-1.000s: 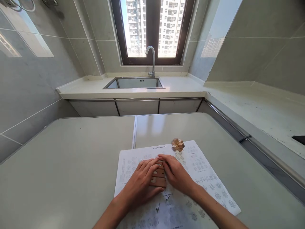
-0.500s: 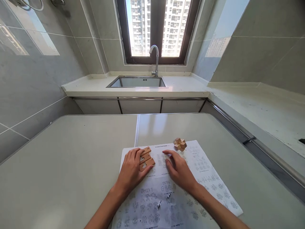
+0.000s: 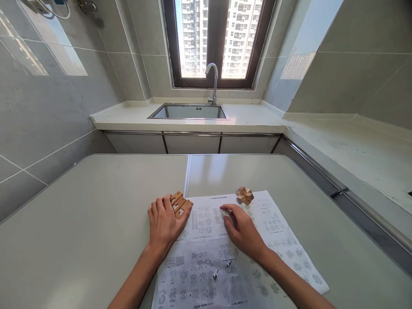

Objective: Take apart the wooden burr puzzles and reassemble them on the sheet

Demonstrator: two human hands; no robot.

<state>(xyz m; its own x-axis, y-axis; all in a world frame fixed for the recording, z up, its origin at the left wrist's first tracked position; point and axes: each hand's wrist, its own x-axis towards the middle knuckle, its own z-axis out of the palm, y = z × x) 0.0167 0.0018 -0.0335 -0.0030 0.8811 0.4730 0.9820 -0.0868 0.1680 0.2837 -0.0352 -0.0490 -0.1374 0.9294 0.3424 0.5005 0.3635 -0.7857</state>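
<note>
Wooden pieces (image 3: pixel 182 206) are lying clasped under the left hand (image 3: pixel 164 224), probably for neat alignment; toward four o'clock, the right hand (image 3: pixel 241 228) is resting half-spread.

Right fingers (image 3: pixel 229 207) loosely curled

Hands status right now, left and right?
Left hand: laid against the notched wooden pieces, partly covering them; whether it grips can't be told.
Right hand: open, loosely curled over the printed sheet, nothing visible in it.
</note>
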